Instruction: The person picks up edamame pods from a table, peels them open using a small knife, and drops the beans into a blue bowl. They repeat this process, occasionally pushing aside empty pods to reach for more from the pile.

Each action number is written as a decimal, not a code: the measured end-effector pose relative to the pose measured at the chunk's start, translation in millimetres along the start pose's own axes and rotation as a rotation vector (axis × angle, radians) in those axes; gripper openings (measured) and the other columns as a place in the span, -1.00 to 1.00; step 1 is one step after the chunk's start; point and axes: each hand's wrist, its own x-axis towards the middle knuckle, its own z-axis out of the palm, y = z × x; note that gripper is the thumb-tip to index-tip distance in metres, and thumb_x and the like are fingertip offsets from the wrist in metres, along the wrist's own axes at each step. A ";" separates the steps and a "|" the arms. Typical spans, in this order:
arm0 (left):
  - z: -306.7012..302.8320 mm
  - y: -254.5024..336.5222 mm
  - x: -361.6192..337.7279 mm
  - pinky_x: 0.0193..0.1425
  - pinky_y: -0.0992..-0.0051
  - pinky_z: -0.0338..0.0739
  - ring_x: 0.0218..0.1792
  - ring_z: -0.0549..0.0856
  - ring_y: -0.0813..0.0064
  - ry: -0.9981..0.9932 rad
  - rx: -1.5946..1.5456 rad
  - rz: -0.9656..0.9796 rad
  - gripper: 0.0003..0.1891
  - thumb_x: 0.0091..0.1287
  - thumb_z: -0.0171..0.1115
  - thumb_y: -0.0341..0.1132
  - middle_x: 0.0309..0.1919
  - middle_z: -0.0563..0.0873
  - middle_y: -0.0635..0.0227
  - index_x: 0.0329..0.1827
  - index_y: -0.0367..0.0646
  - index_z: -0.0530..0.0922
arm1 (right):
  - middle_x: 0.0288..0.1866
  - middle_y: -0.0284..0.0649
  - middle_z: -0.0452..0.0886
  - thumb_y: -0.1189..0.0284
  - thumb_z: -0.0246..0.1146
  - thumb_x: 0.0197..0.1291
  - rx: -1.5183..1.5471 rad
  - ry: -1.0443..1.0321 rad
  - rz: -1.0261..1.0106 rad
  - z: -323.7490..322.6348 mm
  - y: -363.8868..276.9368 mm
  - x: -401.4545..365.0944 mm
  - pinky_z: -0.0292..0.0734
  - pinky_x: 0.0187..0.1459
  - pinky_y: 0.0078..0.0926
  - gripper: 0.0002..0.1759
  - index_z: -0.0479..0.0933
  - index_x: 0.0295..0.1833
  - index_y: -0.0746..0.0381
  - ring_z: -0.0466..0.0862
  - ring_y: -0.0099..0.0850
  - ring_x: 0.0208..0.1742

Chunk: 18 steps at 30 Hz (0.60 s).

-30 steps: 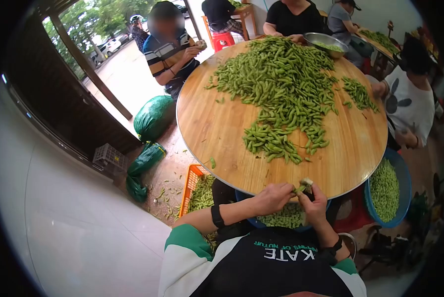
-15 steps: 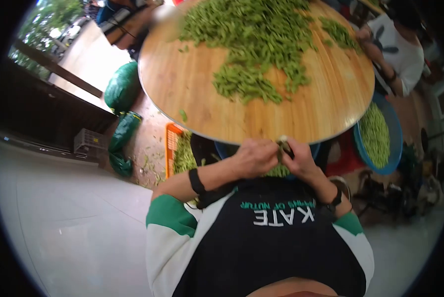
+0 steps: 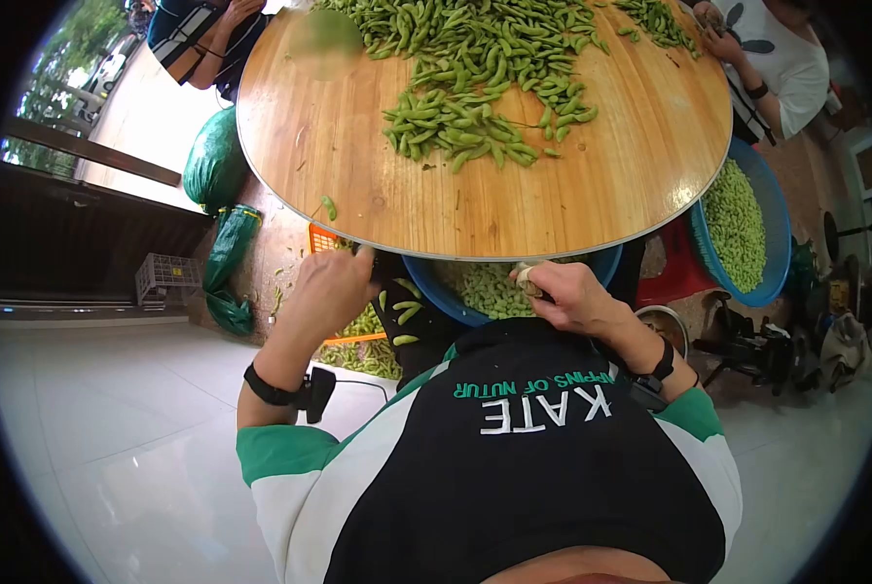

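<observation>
My left hand is over the orange crate at the left below the table edge. Its thumb stands apart from the fingers, which are partly hidden, and I see nothing held. Closer to my body, my right hand is closed above the blue basin. A pale wrap shows at its fingertips; what they pinch is hidden. Shelled green beans lie in the basin. Several green soybean pods rest on my dark trouser leg between the crate and the basin.
Before me stands a round wooden table bearing a large heap of green pods. Another blue basin of beans stands at right. Green sacks lie at left. A person is at the right, another at the left.
My hands were together around a pod over the basin. They have separated: the left moved left to the crate, while the right stays near the table edge.
</observation>
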 end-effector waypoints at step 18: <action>14.1 14.6 134.6 -0.25 0.49 0.49 -0.34 0.60 0.49 0.454 -0.916 -0.061 -0.71 0.10 0.38 -0.45 -0.37 0.63 0.29 -0.16 -0.27 0.50 | -0.26 -0.24 0.53 0.42 0.00 0.40 1.031 0.118 0.580 -15.9 -1.7 25.9 0.30 -0.56 -0.76 -0.53 0.21 0.37 0.31 0.41 -0.66 -0.51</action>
